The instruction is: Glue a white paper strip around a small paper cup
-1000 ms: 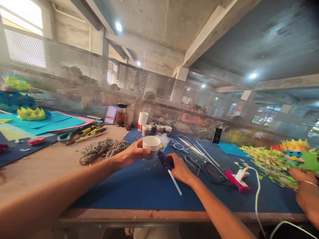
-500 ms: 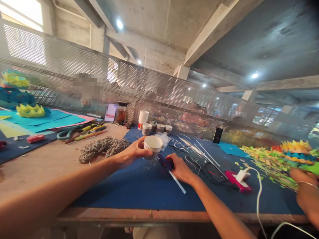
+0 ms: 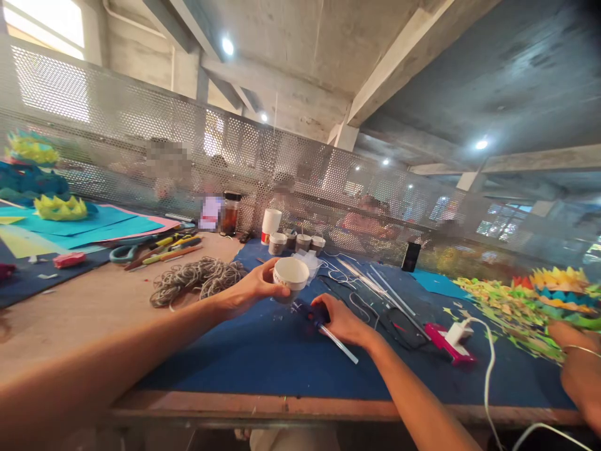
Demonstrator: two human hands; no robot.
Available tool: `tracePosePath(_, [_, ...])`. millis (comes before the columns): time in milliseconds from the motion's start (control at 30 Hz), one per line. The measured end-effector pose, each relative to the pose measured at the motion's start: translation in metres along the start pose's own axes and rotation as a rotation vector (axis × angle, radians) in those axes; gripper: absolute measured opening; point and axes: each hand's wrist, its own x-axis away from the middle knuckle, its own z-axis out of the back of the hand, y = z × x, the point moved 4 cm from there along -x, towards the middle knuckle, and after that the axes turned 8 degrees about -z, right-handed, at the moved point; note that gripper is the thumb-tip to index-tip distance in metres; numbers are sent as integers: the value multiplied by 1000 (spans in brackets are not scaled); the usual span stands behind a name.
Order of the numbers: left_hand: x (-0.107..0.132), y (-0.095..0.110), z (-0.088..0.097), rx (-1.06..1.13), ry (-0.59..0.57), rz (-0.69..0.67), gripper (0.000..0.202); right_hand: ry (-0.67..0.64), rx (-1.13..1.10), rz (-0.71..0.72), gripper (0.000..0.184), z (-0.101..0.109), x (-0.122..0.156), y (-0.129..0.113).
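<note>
A small white paper cup point(image 3: 291, 275) is held above the blue mat by my left hand point(image 3: 258, 285), thumb and fingers closed round its side. Its mouth faces up and is tilted toward me. Just right of and below the cup, my right hand point(image 3: 340, 318) grips a dark blue hot glue gun point(image 3: 307, 311). A clear glue stick point(image 3: 340, 344) sticks out of the gun's back end toward me. The gun's nozzle lies close under the cup; I cannot tell whether the two touch. My right fingers are partly hidden behind the gun.
A bundle of grey cord point(image 3: 197, 280) lies left of the cup. Several small cups point(image 3: 303, 243) and a taller white cup stack point(image 3: 271, 224) stand behind. A pink power strip point(image 3: 448, 343) sits at right, near another person's hand point(image 3: 577, 363) and paper scraps point(image 3: 498, 307). Pliers and scissors point(image 3: 124, 252) lie at left.
The cup in my left hand has shifted slightly right in view. The glue gun in my right hand has dropped a little, its glue stick's end moving right.
</note>
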Motion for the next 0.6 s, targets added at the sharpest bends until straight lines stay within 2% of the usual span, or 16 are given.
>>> tracePosePath(167, [0, 3, 0, -19, 13, -6, 64, -16, 86, 55, 40, 4, 3, -5])
tracePosePath(400, [0, 4, -1, -49, 31, -6, 65, -27, 104, 99, 31, 6, 6, -8])
tracePosePath(533, [0, 4, -1, -55, 39, -15, 67, -39, 83, 100, 31, 5, 6, -6])
tracePosePath(600, [0, 5, -1, -64, 44, -19, 67, -65, 69, 90, 37, 6, 8, -5])
